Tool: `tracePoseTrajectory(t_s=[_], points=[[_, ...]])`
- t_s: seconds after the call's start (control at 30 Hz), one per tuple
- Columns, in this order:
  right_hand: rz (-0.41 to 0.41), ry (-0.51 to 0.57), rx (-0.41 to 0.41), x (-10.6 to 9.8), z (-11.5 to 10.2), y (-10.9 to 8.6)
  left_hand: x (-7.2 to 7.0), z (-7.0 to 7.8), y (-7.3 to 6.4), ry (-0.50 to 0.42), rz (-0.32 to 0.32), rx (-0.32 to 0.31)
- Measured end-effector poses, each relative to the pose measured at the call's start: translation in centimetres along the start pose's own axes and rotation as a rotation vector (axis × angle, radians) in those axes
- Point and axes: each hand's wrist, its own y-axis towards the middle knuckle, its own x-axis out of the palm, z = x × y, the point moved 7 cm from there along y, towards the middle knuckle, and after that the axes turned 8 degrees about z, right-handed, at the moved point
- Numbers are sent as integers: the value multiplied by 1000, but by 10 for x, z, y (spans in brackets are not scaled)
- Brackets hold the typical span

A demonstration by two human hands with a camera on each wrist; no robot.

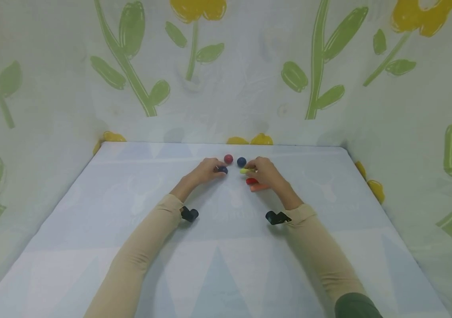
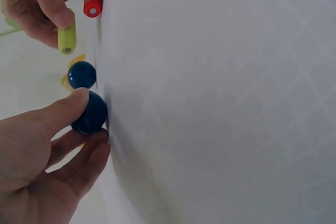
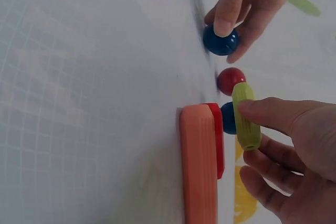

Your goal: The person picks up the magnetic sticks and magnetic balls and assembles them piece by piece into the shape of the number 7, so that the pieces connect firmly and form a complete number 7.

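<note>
Near the table's far edge, my left hand (image 1: 208,169) pinches a dark blue ball (image 2: 92,114) between thumb and fingers. My right hand (image 1: 264,171) pinches a short yellow-green ridged rod (image 3: 245,116). Beyond the hands sit a red ball (image 1: 228,159) and a second dark blue ball (image 1: 241,162), which the yellow-green rod partly hides in the right wrist view. Below the right hand lie a red rod (image 1: 251,181) and an orange rod (image 3: 199,166), side by side. In the left wrist view, the ends of the red and orange rods show pale round dots.
The table (image 1: 226,229) has a pale cover with light blue triangles. Behind and beside it hangs a white cloth (image 1: 245,97) printed with green leaves and yellow flowers. Each cuff carries a small black camera, on the left (image 1: 189,214) and right (image 1: 277,217).
</note>
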Motion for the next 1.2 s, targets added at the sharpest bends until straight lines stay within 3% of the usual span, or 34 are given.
tracePoseTrajectory(t_s=[0.37, 0.53, 0.7, 1.03, 1.2], points=[[20, 4, -1, 6, -5, 8, -2, 1, 5, -22, 1, -33], [5, 24, 35, 9, -5, 10, 0, 2, 5, -30, -2, -48], [-10, 30, 16, 12, -8, 12, 1, 3, 5, -21, -2, -55], [-23, 28, -27, 20, -10, 17, 0, 6, 6, -21, 8, -5], [-36, 49, -24, 24, -12, 19, 0, 7, 6, -28, 0, -13]])
